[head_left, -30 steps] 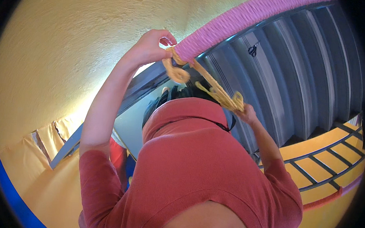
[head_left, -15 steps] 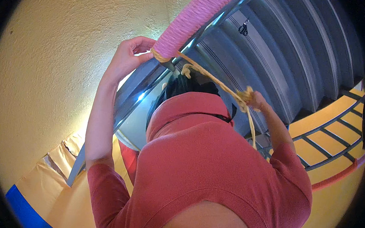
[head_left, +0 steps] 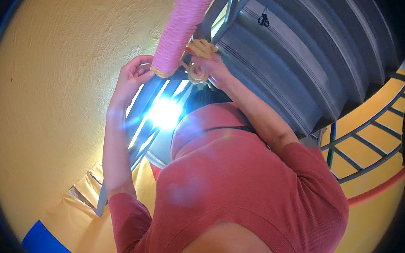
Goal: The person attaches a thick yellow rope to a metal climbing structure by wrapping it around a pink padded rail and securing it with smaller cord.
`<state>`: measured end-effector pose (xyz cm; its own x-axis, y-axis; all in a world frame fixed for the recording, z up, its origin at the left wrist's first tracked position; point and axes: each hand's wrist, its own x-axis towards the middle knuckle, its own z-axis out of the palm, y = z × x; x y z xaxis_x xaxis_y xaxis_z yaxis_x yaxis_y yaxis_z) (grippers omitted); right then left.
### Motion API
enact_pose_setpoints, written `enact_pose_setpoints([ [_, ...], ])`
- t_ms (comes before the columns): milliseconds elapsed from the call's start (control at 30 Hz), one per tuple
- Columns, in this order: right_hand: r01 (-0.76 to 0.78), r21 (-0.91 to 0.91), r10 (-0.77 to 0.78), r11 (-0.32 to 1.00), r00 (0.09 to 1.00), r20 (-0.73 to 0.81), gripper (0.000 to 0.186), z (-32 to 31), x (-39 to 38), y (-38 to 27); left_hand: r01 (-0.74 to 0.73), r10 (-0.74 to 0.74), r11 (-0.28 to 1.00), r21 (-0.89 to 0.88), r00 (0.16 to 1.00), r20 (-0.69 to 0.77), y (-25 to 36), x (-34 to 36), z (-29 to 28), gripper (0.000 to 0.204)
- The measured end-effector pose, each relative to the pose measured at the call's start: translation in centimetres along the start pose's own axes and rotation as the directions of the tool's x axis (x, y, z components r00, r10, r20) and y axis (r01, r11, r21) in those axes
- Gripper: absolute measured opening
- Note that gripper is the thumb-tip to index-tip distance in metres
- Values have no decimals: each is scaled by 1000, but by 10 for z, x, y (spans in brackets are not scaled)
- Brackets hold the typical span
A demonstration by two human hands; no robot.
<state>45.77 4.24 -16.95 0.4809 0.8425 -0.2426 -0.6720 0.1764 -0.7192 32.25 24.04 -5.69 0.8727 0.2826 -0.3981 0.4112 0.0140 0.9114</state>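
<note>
A stair handrail wrapped tightly in pink rope (head_left: 177, 33) slants down toward me, with a narrow band of yellow rope (head_left: 163, 74) around its lower end. My left hand (head_left: 134, 77) holds this end from the left side, fingers bent and thumb at the yellow band. On the rail's right side my right hand (head_left: 211, 69) grips a bundle of yellow rope (head_left: 202, 48), with a loop hanging under the fingers. The bundle is close beside the wrapped rail. Where the rope passes behind the rail is hidden.
Grey stairs (head_left: 284, 53) curve up on the right, with black scissors (head_left: 263, 19) lying on one step. A textured yellow wall (head_left: 68, 73) stands close at left. Another railing (head_left: 366, 149) curves at far right, with a red-wrapped rail (head_left: 378, 188). Bright light glares below the handrail.
My right hand has come in from the far right to beside the rail, bringing the rope bundle; the stretched strand is no longer seen. The left hand stays at the rail's end. The view has shifted.
</note>
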Motion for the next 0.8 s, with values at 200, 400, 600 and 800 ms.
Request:
enact_pose_setpoints([
  [200,-214,-229,217,950,976,-10,30,-5,40,22,45,-44,999,12,999,-24,4,2,4,34],
  [400,-102,-335,77,937,993,-88,28,10,45,17,25,-25,1000,-15,1000,-11,-1,5,1,38],
  [600,-70,-535,28,842,996,-87,37,13,41,9,86,-86,996,9,996,6,3,11,-3,41],
  [800,-191,-733,20,653,972,-236,62,29,44,1,79,-73,995,-64,992,99,-3,12,-12,47],
])
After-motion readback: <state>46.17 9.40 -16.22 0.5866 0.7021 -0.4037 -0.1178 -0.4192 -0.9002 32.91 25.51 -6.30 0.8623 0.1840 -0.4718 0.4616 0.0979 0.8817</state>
